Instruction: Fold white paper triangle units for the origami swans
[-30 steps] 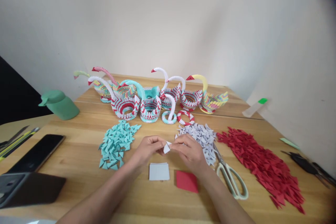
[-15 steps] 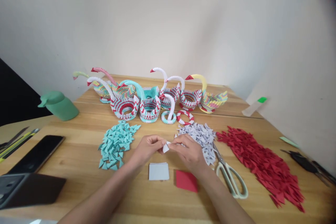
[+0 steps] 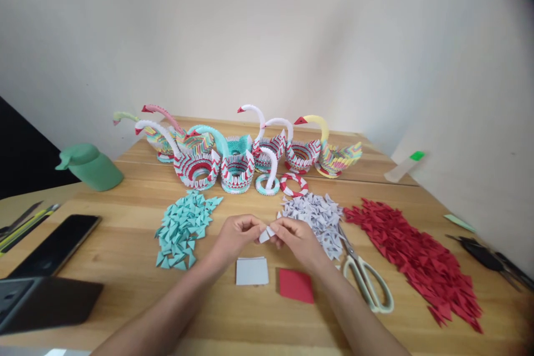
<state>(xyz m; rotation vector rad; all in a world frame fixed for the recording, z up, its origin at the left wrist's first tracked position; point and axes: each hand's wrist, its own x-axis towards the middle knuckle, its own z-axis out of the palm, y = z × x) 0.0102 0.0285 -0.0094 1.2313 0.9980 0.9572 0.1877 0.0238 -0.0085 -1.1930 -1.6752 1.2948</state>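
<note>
Between my two hands is a small white piece of folded paper [image 3: 265,235], held above the middle of the table. My left hand [image 3: 241,233] pinches its left side with thumb and fingers. On the other side my right hand [image 3: 292,235] pinches its right edge. Just below the hands lie a stack of white paper slips [image 3: 252,271] and a red stack of paper slips [image 3: 296,285]. Behind my right hand spreads a pile of white folded paper triangles [image 3: 312,211], partly hidden by it. A pile of teal paper triangles [image 3: 183,231] lies left of my left hand.
Scissors [image 3: 367,281] and a heap of red paper triangles [image 3: 417,261] lie to the right. Several paper swans [image 3: 198,169] and a red-and-white paper ring [image 3: 293,184] stand at the back. On the left are a phone [image 3: 56,245] and a green jug [image 3: 89,167].
The fingers of my right hand have shifted their pinch closer to my left fingertips, and the white paper has turned slightly. The view has moved a little.
</note>
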